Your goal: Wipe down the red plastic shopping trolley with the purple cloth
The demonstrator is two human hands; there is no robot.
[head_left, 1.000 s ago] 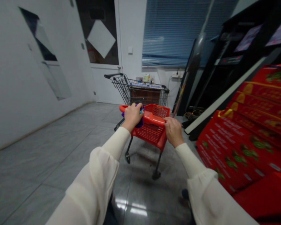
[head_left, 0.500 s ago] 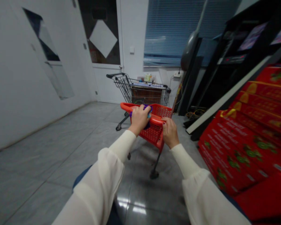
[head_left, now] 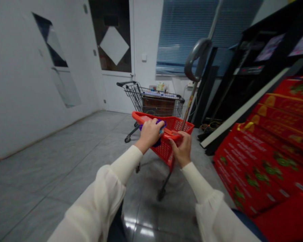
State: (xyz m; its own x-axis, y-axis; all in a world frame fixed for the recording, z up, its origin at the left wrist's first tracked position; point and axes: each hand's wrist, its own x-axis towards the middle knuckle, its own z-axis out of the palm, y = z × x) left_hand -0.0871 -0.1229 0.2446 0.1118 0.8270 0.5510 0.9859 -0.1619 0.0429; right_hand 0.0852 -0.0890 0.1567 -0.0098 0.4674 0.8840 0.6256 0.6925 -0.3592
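A small red plastic shopping cart [head_left: 164, 151] stands in front of me on its grey legs and casters. My left hand [head_left: 149, 133] is closed round a bunched purple cloth [head_left: 157, 143], pressed on the cart's handle bar. Part of the cloth shows blue at the fingers, and the palm hides the rest. My right hand [head_left: 183, 149] grips the right end of the same handle, thumb below and fingers above. Beside that hand a pole with a grey loop-shaped top [head_left: 200, 58] rises from the cart's right side.
Behind stands a black wire shopping cart [head_left: 161, 94] by a brown box with small items on top. Stacked red cartons [head_left: 262, 161] fill the right side. A white door [head_left: 118, 89] and a blue-blinded window [head_left: 184, 40] are at the back; the grey tiled floor [head_left: 65, 161] spreads left.
The red cart has turned a little, and its pole with the grey loop has swung left and shows more fully. My right hand's grip has shifted, with the thumb now under the handle end.
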